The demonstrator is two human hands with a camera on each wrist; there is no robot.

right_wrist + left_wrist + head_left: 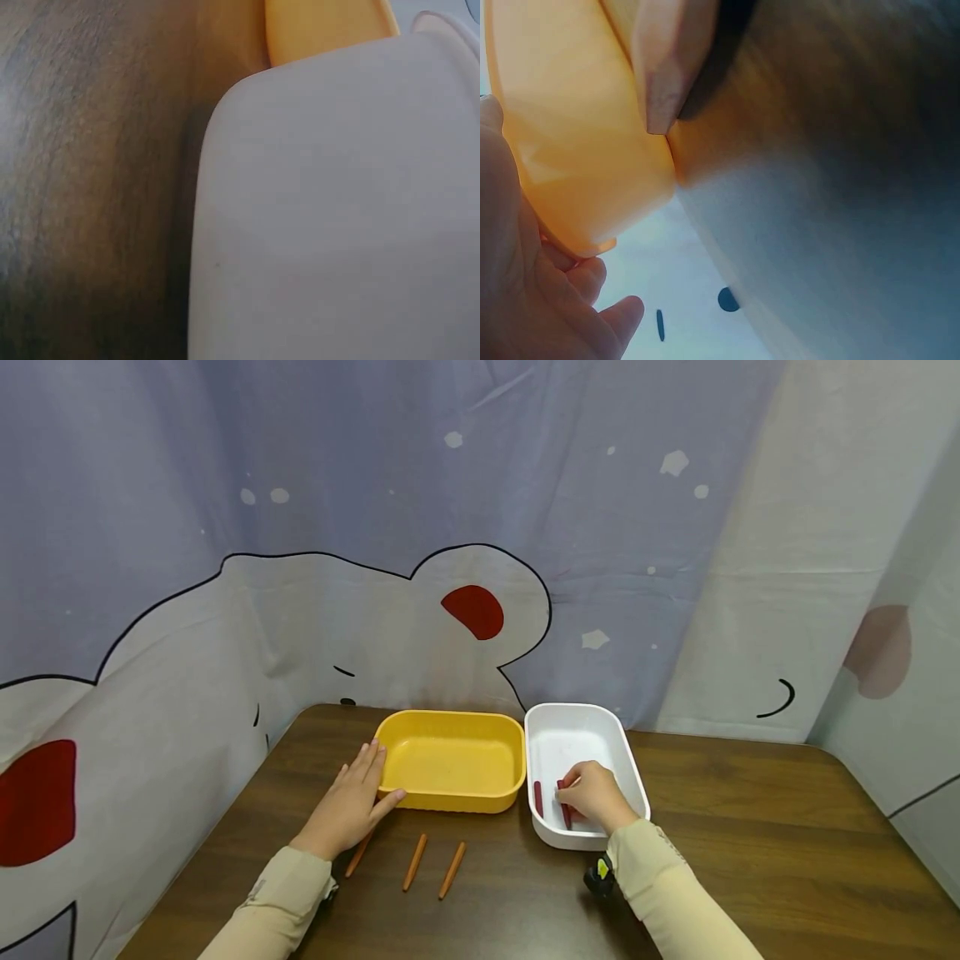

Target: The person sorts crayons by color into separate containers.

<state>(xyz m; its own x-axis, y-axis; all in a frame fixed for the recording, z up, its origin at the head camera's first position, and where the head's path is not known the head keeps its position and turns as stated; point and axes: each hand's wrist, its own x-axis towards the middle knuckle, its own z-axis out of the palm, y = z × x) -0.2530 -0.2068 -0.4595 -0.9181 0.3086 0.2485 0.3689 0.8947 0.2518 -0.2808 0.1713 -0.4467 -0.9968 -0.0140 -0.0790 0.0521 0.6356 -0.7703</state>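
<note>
Left of centre, we note left hand touching yellow tray; right of centre, right hand pinching red stick in white tray.

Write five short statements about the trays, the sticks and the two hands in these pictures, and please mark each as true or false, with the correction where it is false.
1. The right hand pinches a dark red stick at the white tray. True.
2. The left hand reaches into the white tray. False: the left hand lies against the yellow tray.
3. Three brown sticks show on the table. True.
4. In the head view, the yellow tray stands to the right of the white tray. False: the yellow tray stands to its left.
5. The yellow tray is full of sticks. False: no stick shows inside it.
</note>
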